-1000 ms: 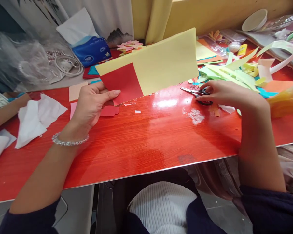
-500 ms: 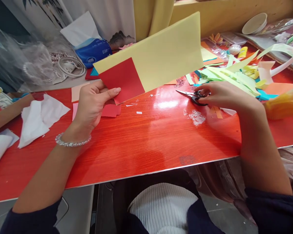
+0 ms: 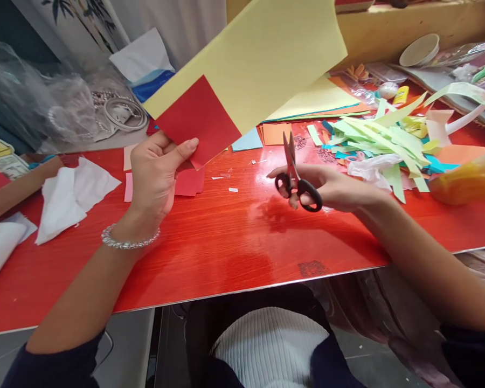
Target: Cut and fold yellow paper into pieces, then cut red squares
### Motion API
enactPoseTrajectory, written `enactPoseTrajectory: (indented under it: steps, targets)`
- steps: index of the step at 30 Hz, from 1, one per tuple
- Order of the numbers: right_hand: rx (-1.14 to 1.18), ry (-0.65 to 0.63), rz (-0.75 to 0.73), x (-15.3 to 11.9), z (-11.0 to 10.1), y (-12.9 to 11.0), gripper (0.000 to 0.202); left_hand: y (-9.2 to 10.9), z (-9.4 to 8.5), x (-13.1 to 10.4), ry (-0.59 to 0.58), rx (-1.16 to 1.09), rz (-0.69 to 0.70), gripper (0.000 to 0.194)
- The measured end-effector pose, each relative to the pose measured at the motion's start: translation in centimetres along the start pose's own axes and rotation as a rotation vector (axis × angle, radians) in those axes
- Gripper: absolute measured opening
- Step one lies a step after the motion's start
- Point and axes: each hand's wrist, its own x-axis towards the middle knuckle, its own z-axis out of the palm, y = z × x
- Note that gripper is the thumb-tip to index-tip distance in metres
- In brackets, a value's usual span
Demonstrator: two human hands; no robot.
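Between thumb and fingers, my left hand (image 3: pixel 157 170) pinches a red paper square (image 3: pixel 200 121) laid over one end of a large pale yellow sheet (image 3: pixel 262 64). Both papers are raised above the table and tilt up to the right. My right hand (image 3: pixel 323 186) holds a pair of scissors (image 3: pixel 293 172) with black handles, its fingers at the loops. The blades point upward and stand slightly apart, below the yellow sheet and not touching it. Red paper pieces (image 3: pixel 189 182) lie under my left hand.
Pale green paper strips (image 3: pixel 383 134) heap at the right, beside a yellowish plastic bag (image 3: pixel 466 175). Behind them lie stacked coloured sheets (image 3: pixel 315 99) and a glue stick (image 3: pixel 401 96). Crumpled white paper (image 3: pixel 70 194) is at the left. A tissue pack (image 3: pixel 151 83) stands at the back.
My right hand has lifted the scissors off the table and brought them left, turning the blades upward. My left hand has tilted the papers more steeply, raising the yellow sheet's far end.
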Motion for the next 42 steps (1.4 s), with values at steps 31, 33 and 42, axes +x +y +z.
enactPoseTrajectory:
  steps: [31, 33, 42]
  targets:
    - [-0.048, 0.146, -0.117, 1.1, 3.6, 1.1, 0.042, 0.2, 1.9, -2.9, -0.036, 0.394, 0.070, 0.012]
    - [-0.051, 0.144, -0.108, 1.1, 3.6, 1.1, 0.042, 0.2, 1.9, -2.9, -0.048, 0.381, 0.061, 0.013]
    - [-0.074, 0.194, -0.090, 1.0, 3.9, 0.6, 0.036, 0.2, 2.0, -2.9, -0.082, 0.335, 0.046, 0.014]
